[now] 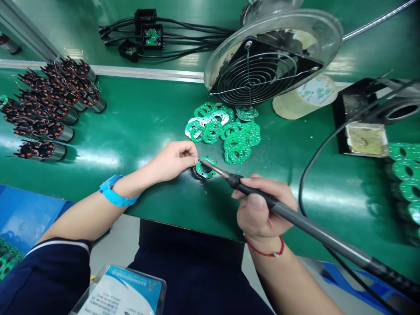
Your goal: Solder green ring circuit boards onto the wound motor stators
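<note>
My right hand (260,205) is closed around the black handle of a soldering iron (295,218), held like a pen. Its metal tip touches a small motor stator topped with a green ring-shaped circuit board (205,168) standing on the green bench mat (138,127). My left hand (175,158) has its fingers pinched together at the left edge of that stator; whether it holds solder wire is too small to see. A blue strap circles my left wrist and a red cord my right wrist.
A pile of green ring boards (226,129) lies just beyond the stator. Several wound stators (49,105) lie at the far left. A fume fan (265,61), a tape roll (308,96), an iron stand with sponge (365,135) and more boards (405,175) stand right.
</note>
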### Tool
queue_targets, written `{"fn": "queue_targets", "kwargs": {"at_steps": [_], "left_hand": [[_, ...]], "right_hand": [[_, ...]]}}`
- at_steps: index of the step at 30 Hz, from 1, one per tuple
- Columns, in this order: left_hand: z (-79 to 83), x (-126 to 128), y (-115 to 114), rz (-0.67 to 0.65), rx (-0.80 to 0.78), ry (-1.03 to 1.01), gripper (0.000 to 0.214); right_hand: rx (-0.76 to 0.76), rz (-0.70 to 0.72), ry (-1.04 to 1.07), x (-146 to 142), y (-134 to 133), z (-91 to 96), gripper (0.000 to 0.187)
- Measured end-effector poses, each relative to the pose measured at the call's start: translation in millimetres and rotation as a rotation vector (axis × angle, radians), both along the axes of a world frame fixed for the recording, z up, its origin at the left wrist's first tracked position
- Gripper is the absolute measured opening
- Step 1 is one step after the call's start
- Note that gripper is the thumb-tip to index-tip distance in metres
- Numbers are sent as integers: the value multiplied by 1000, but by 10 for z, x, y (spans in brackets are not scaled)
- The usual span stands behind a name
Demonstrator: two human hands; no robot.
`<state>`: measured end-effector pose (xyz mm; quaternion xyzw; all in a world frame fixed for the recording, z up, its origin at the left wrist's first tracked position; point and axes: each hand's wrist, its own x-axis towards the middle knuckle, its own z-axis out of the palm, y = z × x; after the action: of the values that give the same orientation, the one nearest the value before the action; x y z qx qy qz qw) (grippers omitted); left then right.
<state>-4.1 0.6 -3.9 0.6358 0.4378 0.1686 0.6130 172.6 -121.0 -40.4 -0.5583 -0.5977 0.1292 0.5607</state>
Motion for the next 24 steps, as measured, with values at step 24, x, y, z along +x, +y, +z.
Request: {"fn": "queue_targets", "kwargs": {"at_steps": [24], "left_hand": [[-32,-39,-55,-88,235,166,2]], "right_hand": [[-138,195,-331,-69,298,34,54]]}}
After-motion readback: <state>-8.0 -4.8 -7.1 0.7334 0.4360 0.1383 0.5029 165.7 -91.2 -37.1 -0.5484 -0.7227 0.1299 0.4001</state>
